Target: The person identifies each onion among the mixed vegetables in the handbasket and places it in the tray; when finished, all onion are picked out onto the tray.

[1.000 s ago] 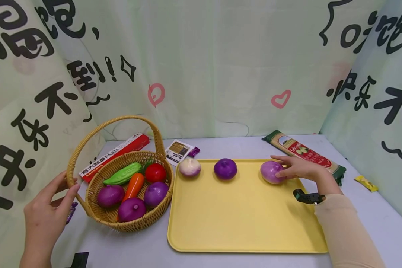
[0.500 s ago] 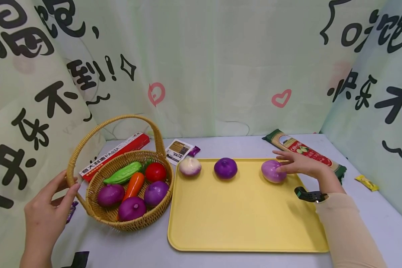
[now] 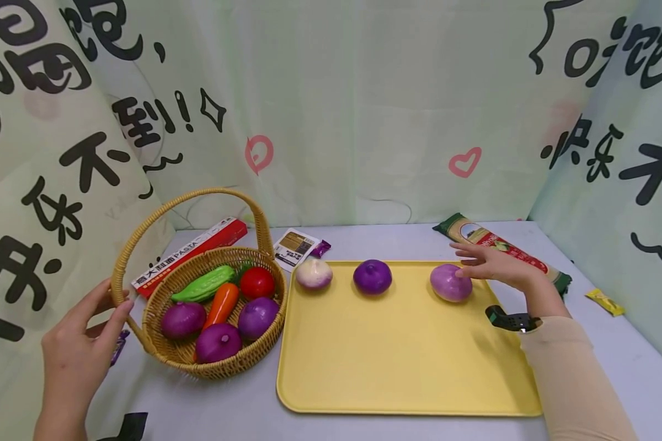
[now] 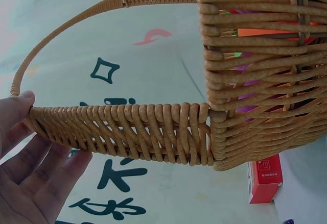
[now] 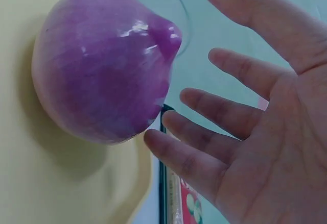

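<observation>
Pale green cloth (image 3: 320, 92) with big black writing (image 3: 85, 174) hangs around your white table (image 3: 209, 410). A second ago your right hand (image 3: 499, 266) was touching the light purple onion (image 3: 449, 285); now it has let go, and its fingers are spread out just beside it. The onion has not moved: it sits near the far right corner of the yellow tray (image 3: 408, 367). Your left hand (image 3: 79, 343) still pinches the handle (image 3: 168, 207) of the basket (image 3: 220, 370), as before. A red tomato (image 3: 257, 283) and an orange carrot (image 3: 221, 304) lie in the basket.

"PASTA" on red-white box (image 3: 193, 250); "快乐" on curtain (image 3: 358, 110).
</observation>
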Motion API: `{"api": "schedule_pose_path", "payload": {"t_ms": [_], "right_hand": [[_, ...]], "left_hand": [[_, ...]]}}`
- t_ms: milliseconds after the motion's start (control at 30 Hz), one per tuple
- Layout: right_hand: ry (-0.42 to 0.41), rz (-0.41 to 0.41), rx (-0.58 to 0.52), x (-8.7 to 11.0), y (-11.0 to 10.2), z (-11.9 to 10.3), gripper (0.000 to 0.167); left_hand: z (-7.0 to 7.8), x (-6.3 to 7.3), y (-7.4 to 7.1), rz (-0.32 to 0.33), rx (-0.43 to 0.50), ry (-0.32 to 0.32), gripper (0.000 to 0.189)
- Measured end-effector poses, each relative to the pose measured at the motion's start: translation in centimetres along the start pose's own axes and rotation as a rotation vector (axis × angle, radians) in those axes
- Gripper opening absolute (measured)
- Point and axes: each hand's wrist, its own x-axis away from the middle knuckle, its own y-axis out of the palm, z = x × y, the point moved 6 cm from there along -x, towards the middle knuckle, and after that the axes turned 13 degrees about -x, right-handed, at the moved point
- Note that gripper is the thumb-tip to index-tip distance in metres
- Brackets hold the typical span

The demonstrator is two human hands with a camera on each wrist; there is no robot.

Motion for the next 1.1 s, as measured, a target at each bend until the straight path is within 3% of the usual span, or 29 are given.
{"api": "schedule_pose_path", "payload": {"t_ms": [333, 700, 1100], "right_hand": [[-0.013, 0.073, 0.078, 0.0, -0.8, -2.3, 0.078], [-0.047, 0.076, 0.077, -0.6, 0.1, -5.6, 0.078], [-0.141, 0.034, 0.04, -1.6, 2.0, -9.6, 0.074]], "left_hand": [[-0.1, 0.0, 0.0, 0.007, 0.005, 0.006, 0.047], [-0.1, 0.0, 0.1, 0.008, 0.006, 0.011, 0.047], [0.0, 0.0, 0.0, 0.005, -0.007, 0.006, 0.046]]}}
